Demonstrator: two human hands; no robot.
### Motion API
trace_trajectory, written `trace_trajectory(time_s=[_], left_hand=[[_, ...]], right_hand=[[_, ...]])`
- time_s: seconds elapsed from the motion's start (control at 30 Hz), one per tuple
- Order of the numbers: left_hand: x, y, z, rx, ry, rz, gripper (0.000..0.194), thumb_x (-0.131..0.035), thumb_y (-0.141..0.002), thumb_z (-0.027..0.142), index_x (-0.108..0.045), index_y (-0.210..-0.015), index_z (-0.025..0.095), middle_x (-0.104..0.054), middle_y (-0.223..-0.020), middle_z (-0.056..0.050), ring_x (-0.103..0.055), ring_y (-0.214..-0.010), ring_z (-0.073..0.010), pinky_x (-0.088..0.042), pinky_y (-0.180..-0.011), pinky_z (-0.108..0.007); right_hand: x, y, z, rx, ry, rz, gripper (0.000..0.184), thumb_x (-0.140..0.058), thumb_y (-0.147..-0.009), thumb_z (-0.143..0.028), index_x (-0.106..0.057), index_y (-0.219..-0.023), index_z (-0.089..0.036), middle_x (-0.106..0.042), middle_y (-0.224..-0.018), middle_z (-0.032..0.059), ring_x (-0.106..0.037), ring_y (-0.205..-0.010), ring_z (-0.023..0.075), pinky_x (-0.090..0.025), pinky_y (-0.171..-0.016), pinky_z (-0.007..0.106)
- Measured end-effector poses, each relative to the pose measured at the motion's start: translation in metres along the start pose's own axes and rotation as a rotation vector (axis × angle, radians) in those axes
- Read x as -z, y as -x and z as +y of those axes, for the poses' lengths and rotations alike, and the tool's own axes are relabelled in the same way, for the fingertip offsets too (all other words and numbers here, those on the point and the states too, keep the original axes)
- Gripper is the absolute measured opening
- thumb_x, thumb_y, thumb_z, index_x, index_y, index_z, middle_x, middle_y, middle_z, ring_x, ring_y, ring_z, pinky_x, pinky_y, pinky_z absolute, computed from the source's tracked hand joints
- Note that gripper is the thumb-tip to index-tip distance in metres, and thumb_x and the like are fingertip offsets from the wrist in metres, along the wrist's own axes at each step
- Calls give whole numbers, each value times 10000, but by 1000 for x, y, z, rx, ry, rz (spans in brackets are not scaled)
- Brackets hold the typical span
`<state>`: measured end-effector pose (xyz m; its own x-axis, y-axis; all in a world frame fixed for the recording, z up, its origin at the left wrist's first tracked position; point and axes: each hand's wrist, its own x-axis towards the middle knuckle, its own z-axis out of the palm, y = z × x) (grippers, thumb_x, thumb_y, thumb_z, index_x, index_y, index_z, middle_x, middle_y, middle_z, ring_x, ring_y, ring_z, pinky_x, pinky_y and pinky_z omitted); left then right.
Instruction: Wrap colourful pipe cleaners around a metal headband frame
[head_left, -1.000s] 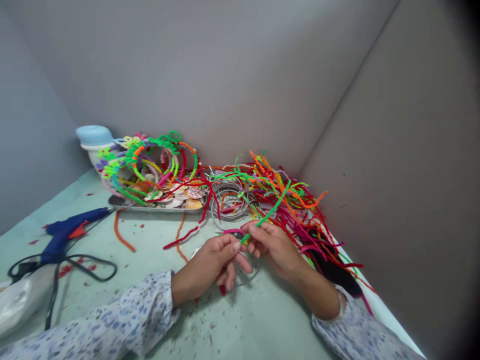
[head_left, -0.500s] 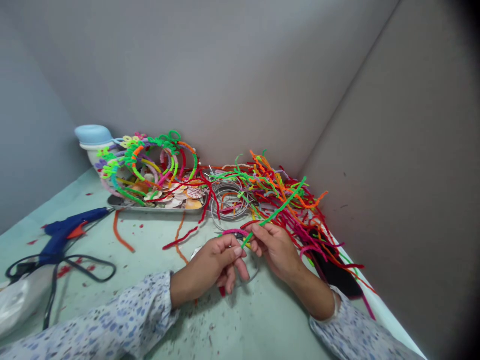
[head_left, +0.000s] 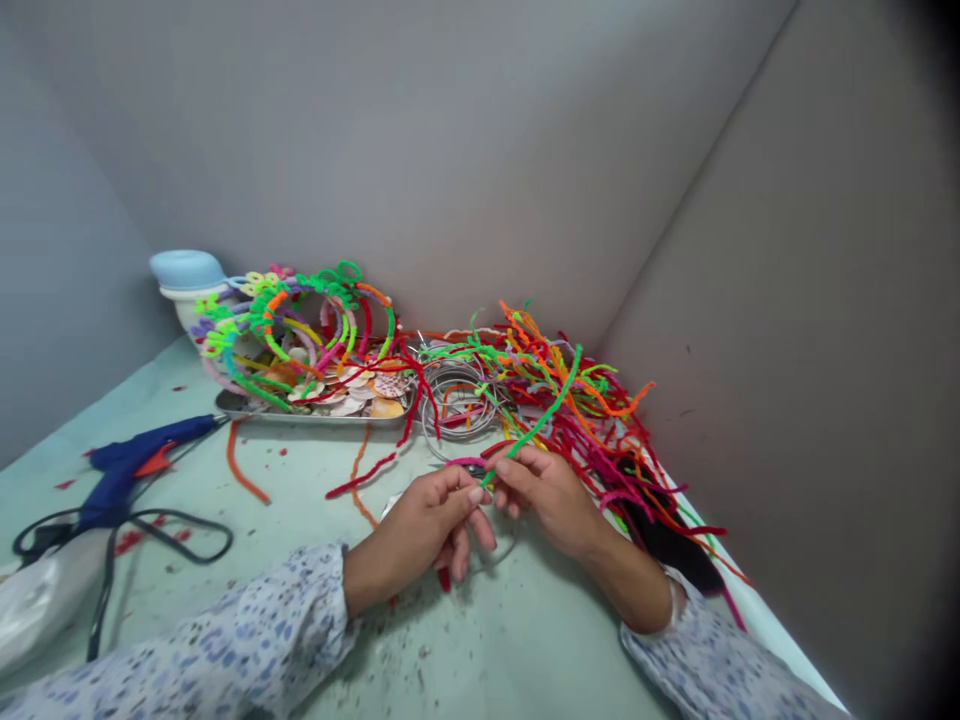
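- Directions are taken from where the two hands meet, with 12 o'clock pointing to the far wall.
- The green stem is held above the bench, its lower end at the left fingertips, the rest slanting up towards 1 o'clock with a slight bend.
- Left hand: thumb and forefinger pinched together on the stem's lower end; the other fingers hang loose.
- Right hand: thumb and forefinger clamped on the stem just above the left fingertips, the other fingers curled under.
- The stem's free tip stands out in front of the pile at 2 o'clock, a tangle of red, orange, pink and green stems.
- Just behind the hands lies a pink strip, partly hidden.
- At 11 o'clock, near: wire rings, stacked loosely.
- At 10 o'clock: a metal tray with shells in it, and colourful fuzzy hoops propped over its left part against a blue-capped bottle.
- At 9 o'clock, well apart: a blue glue gun, nozzle towards the tray.
- Between 8 and 9 o'clock: a whitish bag, beside the gun's black cord.
- Between 3 and 4 o'clock: a black object, partly under the pile.
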<state>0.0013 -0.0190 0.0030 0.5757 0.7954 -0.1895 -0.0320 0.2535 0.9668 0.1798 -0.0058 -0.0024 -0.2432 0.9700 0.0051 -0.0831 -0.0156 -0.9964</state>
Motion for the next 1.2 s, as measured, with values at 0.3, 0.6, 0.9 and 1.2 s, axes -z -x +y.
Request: trace_trajectory(time_s=[0.3, 0.6, 0.9, 1.2], left_hand=[[7, -3, -3, -186, -205, 288, 176, -479, -888, 347, -521, -916, 178, -599, -682, 30, -465, -418, -58, -328, -403, -172], [25, -8, -4, -386, -709, 532, 197, -476, -851, 185, -617, -988, 199, -641, -975, -47, -571, -918, -199, -436, -813, -316], [34, -16, -15, -308, -720, 473, 330, -515, -848, 245, -571, -1166, 180, -626, -1048, -79, -574, -905, -199, -447, -819, -326], [25, -10, 2, -254, -727, 372, 282, -540, -845, 391, -689, -990, 202, -630, -776, -27, -548, -681, -164, -396, -622, -259]], right_hand=[[23, -8, 18, -3, 345, 379, 309, -568, -811, -478, -567, -704, -188, -619, -559, -3, -525, -468, 130, -399, -466, 241], [12, -1, 23, -27, 309, 342, 261, -593, -801, -460, -596, -736, -207, -641, -628, 10, -614, -569, 180, -459, -467, 269], [7, -2, 17, -53, 52, 299, 237, -660, -768, -425, -620, -822, -198, -662, -731, 11, -620, -659, 170, -467, -578, 278], [1, 2, 17, -96, -148, 145, 220, -711, -738, -361, -627, -846, -189, -661, -760, 6, -613, -644, 151, -478, -630, 283]])
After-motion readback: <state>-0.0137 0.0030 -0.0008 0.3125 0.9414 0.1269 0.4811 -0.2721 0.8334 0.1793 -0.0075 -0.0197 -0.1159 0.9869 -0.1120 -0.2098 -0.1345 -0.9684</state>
